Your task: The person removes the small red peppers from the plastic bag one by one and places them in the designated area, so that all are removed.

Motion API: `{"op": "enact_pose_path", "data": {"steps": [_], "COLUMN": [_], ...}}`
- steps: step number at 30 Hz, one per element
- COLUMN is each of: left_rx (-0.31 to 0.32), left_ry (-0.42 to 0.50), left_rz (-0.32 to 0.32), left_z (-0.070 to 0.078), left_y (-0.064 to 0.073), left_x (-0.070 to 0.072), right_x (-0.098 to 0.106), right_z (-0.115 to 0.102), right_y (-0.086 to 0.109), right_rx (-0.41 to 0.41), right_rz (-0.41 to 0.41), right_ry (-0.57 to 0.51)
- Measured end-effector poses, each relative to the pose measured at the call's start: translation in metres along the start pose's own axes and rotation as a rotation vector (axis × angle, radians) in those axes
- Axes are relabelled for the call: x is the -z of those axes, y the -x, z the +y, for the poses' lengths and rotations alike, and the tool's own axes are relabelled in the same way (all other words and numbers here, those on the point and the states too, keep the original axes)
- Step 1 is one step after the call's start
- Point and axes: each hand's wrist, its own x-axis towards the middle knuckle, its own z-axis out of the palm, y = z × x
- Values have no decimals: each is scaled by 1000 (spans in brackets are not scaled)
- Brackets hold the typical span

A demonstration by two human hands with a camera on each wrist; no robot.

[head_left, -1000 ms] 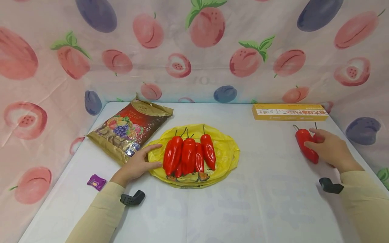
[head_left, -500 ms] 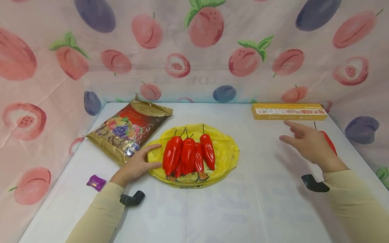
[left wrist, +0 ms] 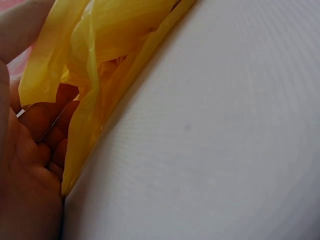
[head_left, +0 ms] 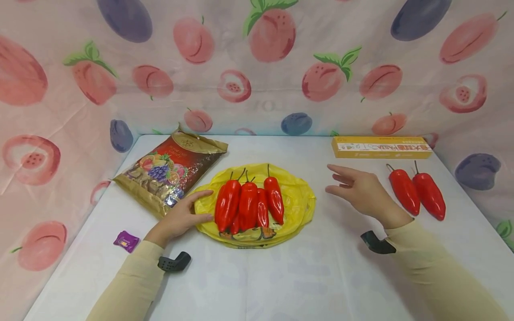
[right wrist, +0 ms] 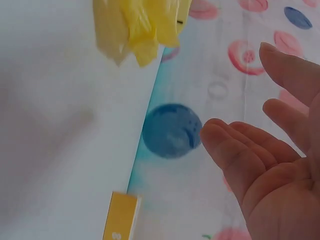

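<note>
At the left rim of a yellow plastic bag (head_left: 299, 200), my left hand (head_left: 180, 218) holds the edge, its thumb and fingers curved round it. In the left wrist view, yellow plastic folds (left wrist: 85, 130) partly cover these fingers. Several glossy red chili peppers (head_left: 248, 205) lie together on the bag, stems pointing away. To the bag's right, my right hand (head_left: 363, 191) hovers above the white table, fingers extended and holding nothing. Two more red peppers, a left one (head_left: 404, 191) and a right one (head_left: 429, 195), lie side by side at the far right.
A red and gold candy bag (head_left: 172, 171) lies at the back left. A small purple wrapped sweet (head_left: 126, 241) is left of my left forearm. The yellow pasta box (head_left: 381, 148) stands at the back right, by the fruit-print cloth wall (head_left: 273, 93).
My right hand has let go of a pepper beside another at the far right and moved left toward the yellow bag. My left hand has stayed at the bag's edge.
</note>
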Motion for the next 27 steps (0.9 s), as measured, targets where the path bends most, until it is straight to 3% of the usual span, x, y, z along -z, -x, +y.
{"op": "enact_pose_path", "data": {"steps": [22,27], "left_rx": [27,22], "left_ry": [-4,-3], "left_rz": [4,4], "left_z": [0,0], "left_y": [0,0], "left_x": [0,0], "right_x": [-70,-82], "right_z": [-53,-67], "right_y": [-28,-32], "right_rx": [221,236], "right_rz": [-116,-152], "right_ry": [-101,-113]}}
